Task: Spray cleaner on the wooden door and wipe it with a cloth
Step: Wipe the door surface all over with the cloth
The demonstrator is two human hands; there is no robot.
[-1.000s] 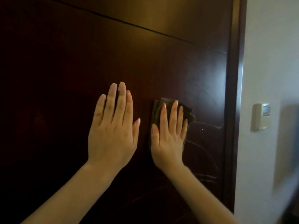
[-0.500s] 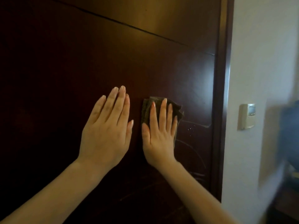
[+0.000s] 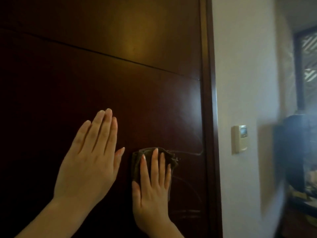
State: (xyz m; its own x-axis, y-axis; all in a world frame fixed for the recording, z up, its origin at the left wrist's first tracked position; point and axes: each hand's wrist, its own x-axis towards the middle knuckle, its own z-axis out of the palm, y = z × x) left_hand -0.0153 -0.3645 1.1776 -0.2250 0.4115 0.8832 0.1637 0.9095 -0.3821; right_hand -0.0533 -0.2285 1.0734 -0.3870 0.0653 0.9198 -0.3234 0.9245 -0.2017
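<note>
While the dark wooden door [image 3: 120, 74] fills most of the view, with a thin groove slanting across it between an upper and a lower panel, a pale wall [image 3: 243, 66] takes up the right side beyond the dark door frame [image 3: 208, 100]. At the far right a dark shape is too blurred to identify.

Flat against the lower panel is the left hand [image 3: 89, 165], its fingers [image 3: 103, 127] straight, close together and pointing up and slightly right, the thumb spread toward the other hand; it holds nothing.

Just beside it, lower and nearer the frame, the right hand [image 3: 152, 191] is also laid flat, its fingers [image 3: 155, 165] released and straight, pressing the cloth [image 3: 136, 166] onto the door rather than gripping it.

That dark, crumpled cloth lies under those fingers and the upper palm. Its edge shows above the fingertips, to the left of the index finger and to the right of the little finger.

On the wall, level with the left hand, is a small beige control panel [image 3: 239, 139] with a tiny screen.

A thin wet line [image 3: 187, 152] runs from the cloth's upper right corner toward the frame, with fainter curved streaks below it.
</note>
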